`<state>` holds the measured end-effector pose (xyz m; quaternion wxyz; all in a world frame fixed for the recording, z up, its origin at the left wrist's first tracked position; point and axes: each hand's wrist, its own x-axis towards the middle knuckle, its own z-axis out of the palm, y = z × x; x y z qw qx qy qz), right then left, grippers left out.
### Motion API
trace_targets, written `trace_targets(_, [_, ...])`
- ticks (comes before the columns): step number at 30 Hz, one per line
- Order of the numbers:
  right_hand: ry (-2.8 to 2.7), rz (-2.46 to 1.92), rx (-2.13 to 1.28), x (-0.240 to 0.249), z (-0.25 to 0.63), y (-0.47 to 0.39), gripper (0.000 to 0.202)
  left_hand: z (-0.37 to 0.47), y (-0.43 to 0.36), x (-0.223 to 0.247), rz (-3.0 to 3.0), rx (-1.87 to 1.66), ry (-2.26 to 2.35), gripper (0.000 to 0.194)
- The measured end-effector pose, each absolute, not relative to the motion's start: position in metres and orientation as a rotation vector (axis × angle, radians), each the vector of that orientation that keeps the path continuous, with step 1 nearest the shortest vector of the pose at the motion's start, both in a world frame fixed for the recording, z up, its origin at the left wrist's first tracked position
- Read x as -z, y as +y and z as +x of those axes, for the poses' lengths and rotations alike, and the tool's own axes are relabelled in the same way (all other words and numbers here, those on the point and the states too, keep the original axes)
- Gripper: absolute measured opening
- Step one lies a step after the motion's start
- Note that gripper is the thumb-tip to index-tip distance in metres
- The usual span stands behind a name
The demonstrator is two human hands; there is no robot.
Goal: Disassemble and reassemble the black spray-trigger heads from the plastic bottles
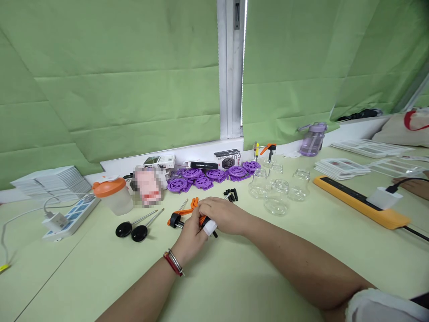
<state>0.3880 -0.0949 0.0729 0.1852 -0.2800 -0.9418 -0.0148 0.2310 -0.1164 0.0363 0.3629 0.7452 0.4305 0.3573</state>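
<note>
Near the table's middle my left hand [193, 232] and my right hand [223, 214] meet, fingers closed around an orange and black piece with a white part [210, 226] showing below them. Its full shape is hidden by my fingers. Just left of the hands lie an orange lever [180, 213] and a black knob [174, 220]. Two black discs with metal rods [124, 229] [139, 233] rest farther left. Behind my right hand are several small black pieces [233, 195]. A row of purple plastic parts [203, 182] lies beyond.
Clear glass or plastic jars [275, 205] stand right of the purple parts. An orange power strip [358, 201] lies at the right, a white one [75, 219] at the left beside an orange-lidded cup [115, 197]. Small boxes [228, 159] line the back, near a purple bottle [313, 141].
</note>
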Motion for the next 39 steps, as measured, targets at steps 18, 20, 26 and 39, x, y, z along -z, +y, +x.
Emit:
trace_targets(18, [-2.311,-0.944,0.146,-0.081,0.421,-0.064,0.036,0.232,-0.114,-0.037,1.320,-0.963,1.025,0.028])
trace_targets(20, [-2.056,-1.343,0.033,-0.071,0.436,-0.049,0.027,0.229,-0.110,-0.035,1.262,-1.029,1.051,0.027])
trace_targets(26, [-1.943,-1.909,-0.160,-0.030,0.459,-0.019,0.031,0.225,-0.101,-0.033,1.109,-1.159,1.064,0.032])
trace_targets(39, [-1.970,-2.036,-0.213,-0.007,0.460,-0.008,0.018,0.223,-0.101,-0.031,1.094,-1.156,1.077,0.041])
